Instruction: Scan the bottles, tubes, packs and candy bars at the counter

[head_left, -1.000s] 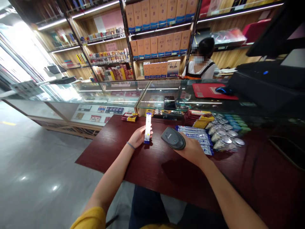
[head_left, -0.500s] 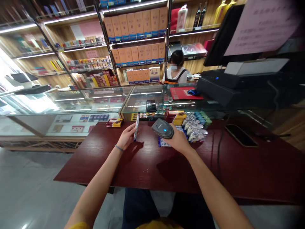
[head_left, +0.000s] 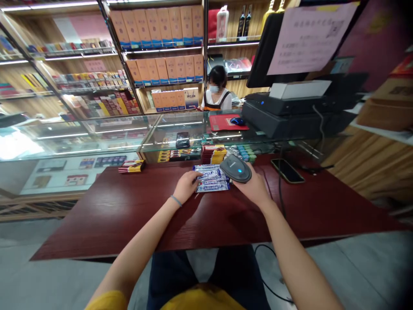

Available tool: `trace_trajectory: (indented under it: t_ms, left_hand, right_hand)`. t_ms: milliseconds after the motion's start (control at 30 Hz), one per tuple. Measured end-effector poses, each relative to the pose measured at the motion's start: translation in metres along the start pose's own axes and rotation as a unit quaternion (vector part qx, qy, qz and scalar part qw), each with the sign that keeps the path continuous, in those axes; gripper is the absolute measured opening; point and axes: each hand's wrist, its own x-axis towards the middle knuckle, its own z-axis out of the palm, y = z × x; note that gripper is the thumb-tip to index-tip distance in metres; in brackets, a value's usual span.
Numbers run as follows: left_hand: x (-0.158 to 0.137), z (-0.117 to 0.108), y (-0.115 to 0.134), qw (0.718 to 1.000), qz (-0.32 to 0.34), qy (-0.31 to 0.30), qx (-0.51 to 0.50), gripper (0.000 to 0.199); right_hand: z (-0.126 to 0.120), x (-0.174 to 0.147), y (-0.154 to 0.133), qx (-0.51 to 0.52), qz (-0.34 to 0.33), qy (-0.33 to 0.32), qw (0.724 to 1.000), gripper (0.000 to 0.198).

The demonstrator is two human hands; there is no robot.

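My right hand (head_left: 254,186) is wrapped round the handle of a dark grey barcode scanner (head_left: 235,169), which shows a lit blue light. The scanner's head points left, above the right end of several slim blue-and-white packets (head_left: 211,184) lying together on the dark red table. At their left end is my left hand (head_left: 186,187), with a grey band on its wrist. Its fingers are closed at the edge of one packet, and the fingertips are partly hidden.
Behind the packets stand red-and-yellow boxes (head_left: 213,153) and green-capped tubes (head_left: 247,153). A smaller red-and-yellow stack (head_left: 131,166) lies left. A phone (head_left: 287,171) and the scanner cable are on the right. Beyond the glass counter (head_left: 180,125) is a person (head_left: 217,92); a monitor (head_left: 263,51) stands right.
My left hand has brought the slim packet it held upright over to the other packets and down onto them. The scanner has moved right relative to the packets. The view has turned right.
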Motion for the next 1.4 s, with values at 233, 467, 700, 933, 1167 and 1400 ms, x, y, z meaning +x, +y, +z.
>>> trace_trajectory:
  t_ms: [233,467,700,933,1167,1400]
  left_hand:
    - [0.013,0.039,0.012,0.994,0.060,-0.038,0.086,0.023]
    - [0.019,0.049,0.015,0.989,0.076,-0.036,0.123,0.023]
    - [0.016,0.052,0.014,0.989,0.077,-0.022,0.120,0.023]
    - [0.015,0.051,0.015,0.990,0.078,-0.023,0.117,0.023]
    - [0.015,0.040,0.010,0.989,0.081,-0.011,0.127,0.025]
    - [0.000,-0.010,-0.028,0.988,0.028,0.045,0.148,0.030]
  right_hand:
    - [-0.022,-0.009,0.022,-0.009,0.009,0.018,1.000,0.036]
    - [-0.025,-0.012,0.030,-0.009,0.022,0.018,1.000,0.038]
    - [-0.025,-0.012,0.027,-0.003,0.010,0.018,1.000,0.036]
    - [-0.024,-0.011,0.026,-0.010,0.011,0.018,1.000,0.037]
    - [-0.020,-0.009,0.025,-0.021,0.004,0.023,1.000,0.036]
    - [0.002,0.002,-0.001,-0.012,-0.017,0.026,0.999,0.041]
